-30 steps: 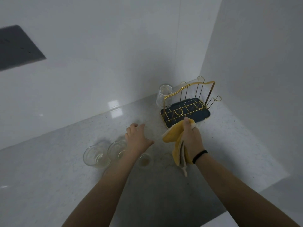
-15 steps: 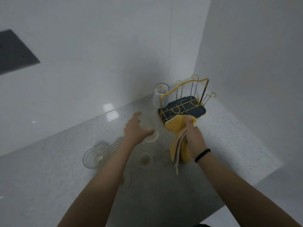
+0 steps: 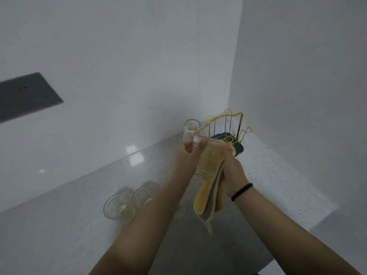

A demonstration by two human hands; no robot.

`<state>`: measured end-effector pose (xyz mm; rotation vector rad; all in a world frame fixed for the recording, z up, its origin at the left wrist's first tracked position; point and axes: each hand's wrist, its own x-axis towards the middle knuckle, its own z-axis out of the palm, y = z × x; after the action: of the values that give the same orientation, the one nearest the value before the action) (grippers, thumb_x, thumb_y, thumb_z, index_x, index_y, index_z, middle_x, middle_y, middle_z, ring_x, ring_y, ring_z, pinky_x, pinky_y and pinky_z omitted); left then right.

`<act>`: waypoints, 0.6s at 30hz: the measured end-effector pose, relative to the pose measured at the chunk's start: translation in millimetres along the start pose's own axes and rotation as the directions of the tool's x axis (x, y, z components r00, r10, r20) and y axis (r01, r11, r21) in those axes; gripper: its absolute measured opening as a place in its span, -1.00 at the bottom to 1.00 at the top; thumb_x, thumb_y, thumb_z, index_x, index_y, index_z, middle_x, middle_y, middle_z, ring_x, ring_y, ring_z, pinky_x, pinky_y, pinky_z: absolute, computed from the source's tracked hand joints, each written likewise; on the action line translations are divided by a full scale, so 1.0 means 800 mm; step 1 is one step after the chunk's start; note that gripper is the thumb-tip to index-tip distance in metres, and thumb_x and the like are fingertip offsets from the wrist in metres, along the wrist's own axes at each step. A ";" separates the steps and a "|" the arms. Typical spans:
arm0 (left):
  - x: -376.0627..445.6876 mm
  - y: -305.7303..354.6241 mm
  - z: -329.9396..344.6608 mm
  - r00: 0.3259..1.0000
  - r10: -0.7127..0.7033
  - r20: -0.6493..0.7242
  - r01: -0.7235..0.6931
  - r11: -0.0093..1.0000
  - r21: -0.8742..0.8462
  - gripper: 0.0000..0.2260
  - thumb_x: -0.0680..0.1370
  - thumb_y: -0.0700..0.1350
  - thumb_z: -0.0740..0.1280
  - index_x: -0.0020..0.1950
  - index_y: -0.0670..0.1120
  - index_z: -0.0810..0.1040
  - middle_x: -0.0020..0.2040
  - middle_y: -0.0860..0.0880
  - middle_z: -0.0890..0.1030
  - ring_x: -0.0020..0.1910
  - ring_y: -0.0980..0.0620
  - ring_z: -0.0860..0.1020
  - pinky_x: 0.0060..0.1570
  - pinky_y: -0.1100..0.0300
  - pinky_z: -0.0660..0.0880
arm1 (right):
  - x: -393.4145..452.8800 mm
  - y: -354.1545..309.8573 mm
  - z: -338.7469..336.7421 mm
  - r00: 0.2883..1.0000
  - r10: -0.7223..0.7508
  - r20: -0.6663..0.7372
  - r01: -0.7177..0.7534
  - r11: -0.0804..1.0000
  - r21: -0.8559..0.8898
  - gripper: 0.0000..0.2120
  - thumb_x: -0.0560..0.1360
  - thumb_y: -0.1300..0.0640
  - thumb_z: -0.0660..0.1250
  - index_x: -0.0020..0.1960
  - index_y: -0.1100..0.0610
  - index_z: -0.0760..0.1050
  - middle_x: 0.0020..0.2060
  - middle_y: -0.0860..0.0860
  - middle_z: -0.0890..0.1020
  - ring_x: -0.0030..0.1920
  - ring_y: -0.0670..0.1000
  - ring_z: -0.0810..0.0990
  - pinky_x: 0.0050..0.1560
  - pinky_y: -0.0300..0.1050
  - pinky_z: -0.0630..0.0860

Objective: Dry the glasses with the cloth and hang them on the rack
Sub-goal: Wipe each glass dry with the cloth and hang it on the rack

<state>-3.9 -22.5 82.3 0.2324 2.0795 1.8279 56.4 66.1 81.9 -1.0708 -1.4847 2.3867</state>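
One ribbed glass point(image 3: 208, 153) newly off the counter point(image 3: 79, 195), gripped in left hand point(image 3: 186, 157), right hand point(image 3: 232, 171) clutching cloth point(image 3: 206, 201).

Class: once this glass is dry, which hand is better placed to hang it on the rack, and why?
Left. The left hand already grips the glass, just in front of the rack. The right hand is occupied holding the cloth.

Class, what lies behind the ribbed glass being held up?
Behind the ribbed glass shows the yellow cloth, gripped by the right hand. The rack tray beyond is partly covered.
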 end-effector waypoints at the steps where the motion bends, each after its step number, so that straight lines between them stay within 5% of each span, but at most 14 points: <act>1: 0.000 -0.004 0.001 0.998 0.024 0.055 -0.026 0.999 0.033 -0.84 0.52 0.03 0.37 -0.02 -0.02 0.48 -0.05 0.02 0.60 -0.11 0.11 0.59 -0.15 0.33 0.55 | 0.000 -0.002 -0.001 1.000 0.018 -0.023 -0.017 1.000 0.020 -0.47 0.55 -0.23 0.00 0.01 0.16 0.53 -0.19 0.15 0.65 -0.05 0.19 0.62 0.10 0.17 0.54; 4: -0.002 -0.017 -0.002 0.960 0.055 0.275 -0.066 0.997 0.032 -0.62 0.43 0.08 0.46 0.17 0.22 0.41 0.17 0.06 0.58 0.09 0.08 0.60 0.05 0.15 0.59 | -0.001 -0.011 -0.007 0.998 0.049 -0.025 -0.046 0.993 0.105 -0.44 0.55 -0.23 0.02 0.12 0.22 0.48 -0.15 0.19 0.64 -0.10 0.19 0.63 -0.09 0.11 0.59; 6: -0.002 -0.023 -0.004 0.953 0.084 0.290 -0.088 0.996 -0.001 -0.51 0.33 0.08 0.49 0.18 0.33 0.40 0.17 0.09 0.59 0.14 0.05 0.61 0.09 0.06 0.59 | -0.001 -0.016 -0.008 0.998 0.061 0.001 -0.061 0.985 0.161 -0.39 0.53 -0.26 0.03 0.19 0.25 0.45 -0.12 0.19 0.63 -0.10 0.18 0.62 -0.13 0.08 0.58; 9: 0.004 -0.029 -0.007 0.967 0.063 0.246 -0.038 0.994 -0.106 -0.33 0.38 -0.01 0.53 0.40 0.13 0.28 0.22 -0.03 0.59 0.13 -0.03 0.63 0.05 0.02 0.61 | -0.001 -0.018 -0.010 0.998 0.021 0.059 -0.032 0.983 0.179 -0.36 0.54 -0.25 -0.01 0.23 0.28 0.43 -0.09 0.18 0.62 -0.08 0.14 0.62 -0.13 0.03 0.58; 12: 0.004 -0.023 -0.014 0.983 -0.029 0.182 0.059 0.985 -0.161 -0.32 0.38 -0.09 0.52 0.35 -0.07 0.19 0.06 -0.09 0.62 -0.07 -0.03 0.68 -0.12 0.10 0.64 | 0.004 -0.024 -0.020 0.989 -0.067 0.129 0.045 0.985 0.167 -0.42 0.56 -0.22 -0.06 0.04 0.26 0.46 -0.25 0.08 0.66 -0.25 0.00 0.65 -0.32 -0.13 0.57; 18: -0.002 -0.025 -0.014 0.995 0.016 0.100 -0.004 0.993 -0.117 -0.27 0.22 0.17 0.53 0.27 -0.08 0.35 0.06 -0.12 0.63 -0.07 -0.11 0.68 -0.07 -0.06 0.64 | 0.000 -0.041 -0.017 0.961 -0.186 0.205 0.154 0.974 0.163 -0.42 0.57 -0.22 -0.16 -0.05 0.15 0.49 -0.41 -0.03 0.68 -0.39 -0.12 0.66 -0.47 -0.27 0.54</act>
<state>-4.2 -36.1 64.3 0.2984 1.9001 1.8963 56.7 92.6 105.7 -0.6364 -1.3742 2.5077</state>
